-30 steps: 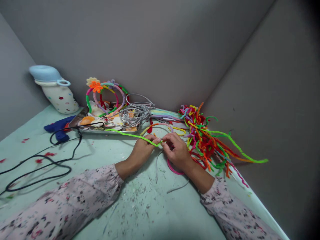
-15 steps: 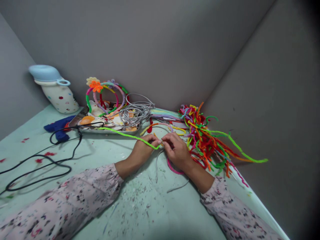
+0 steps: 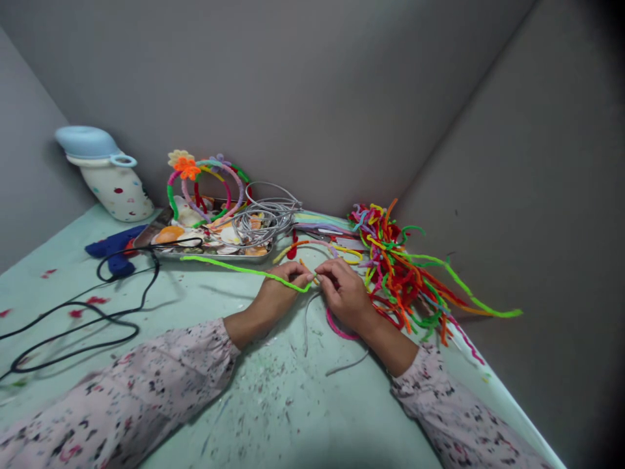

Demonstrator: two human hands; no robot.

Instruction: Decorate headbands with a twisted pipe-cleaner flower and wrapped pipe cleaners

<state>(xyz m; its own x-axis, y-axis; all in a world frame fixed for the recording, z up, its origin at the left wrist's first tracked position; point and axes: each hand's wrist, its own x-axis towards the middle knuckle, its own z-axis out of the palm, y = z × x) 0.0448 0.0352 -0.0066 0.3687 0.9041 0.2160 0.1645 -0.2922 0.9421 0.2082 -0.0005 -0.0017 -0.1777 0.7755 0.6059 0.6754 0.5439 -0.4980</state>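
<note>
A lime-green pipe cleaner [image 3: 229, 268] stretches left across my left hand [image 3: 278, 293], whose thumb and finger pinch it near a sharp bend. My right hand [image 3: 347, 298] is closed in a pinch right beside, fingertips almost touching the left ones at the pipe cleaner's end. A small orange bit shows between the hands. Thin grey wire [image 3: 306, 326] hangs below the fingertips, and a pink fuzzy curve [image 3: 338, 329] shows under my right hand. Behind the hands lies a yellow, orange and lilac fuzzy arc [image 3: 307, 243]. My fingers hide how these pieces join.
A metal tray [image 3: 215, 258] holds scraps, coiled grey wire [image 3: 268, 218] and fuzzy hoops [image 3: 239, 189] with flowers. Left are a blue glue gun [image 3: 117, 247], its black cord [image 3: 141, 306] and a bottle [image 3: 114, 189]. Right is a heap of colourful pipe cleaners [image 3: 395, 273] against the wall.
The free end of the green pipe cleaner has swung left and slightly down, off the tray's edge. Both hands keep nearly the same place and pinch.
</note>
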